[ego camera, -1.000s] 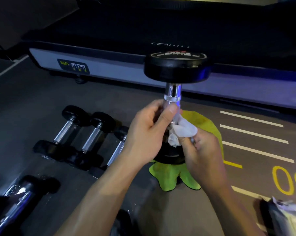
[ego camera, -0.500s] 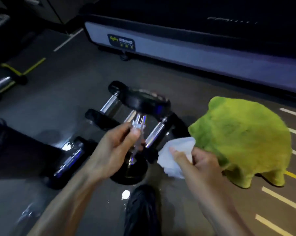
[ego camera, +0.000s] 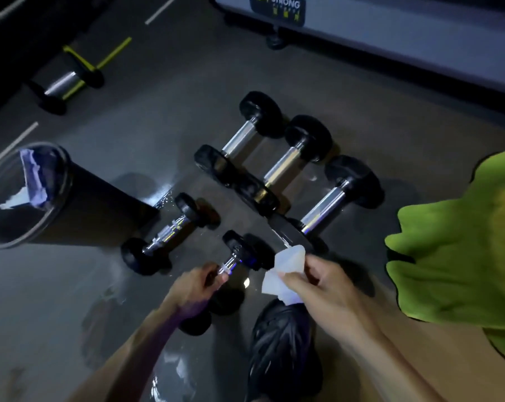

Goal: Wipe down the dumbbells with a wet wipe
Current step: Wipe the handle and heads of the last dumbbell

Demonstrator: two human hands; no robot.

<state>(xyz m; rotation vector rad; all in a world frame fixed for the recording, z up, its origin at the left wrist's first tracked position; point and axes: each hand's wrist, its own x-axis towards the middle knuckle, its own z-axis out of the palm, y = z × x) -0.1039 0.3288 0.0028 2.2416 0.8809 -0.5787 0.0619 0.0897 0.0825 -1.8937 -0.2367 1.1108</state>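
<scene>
My left hand point(ego camera: 194, 285) grips the chrome handle of a small black dumbbell point(ego camera: 242, 252), which lies low over the dark floor beside another small dumbbell point(ego camera: 165, 235). My right hand point(ego camera: 321, 288) pinches a crumpled white wet wipe point(ego camera: 286, 271) just right of the held dumbbell, apart from it. Three larger dumbbells lie side by side further back: one at the back left point(ego camera: 241, 139), one in the middle point(ego camera: 284, 162), one on the right point(ego camera: 326, 207).
A black bin point(ego camera: 59, 204) with used wipes inside stands at the left. A green cloth point(ego camera: 460, 242) lies on the floor at the right. My dark shoe point(ego camera: 283, 346) is below the hands. A treadmill base point(ego camera: 390, 33) runs along the back.
The dumbbell that stood upright on the green cloth has been carried left and lowered beside the other small dumbbell. The wipe has come off the handle. The view swung left and down.
</scene>
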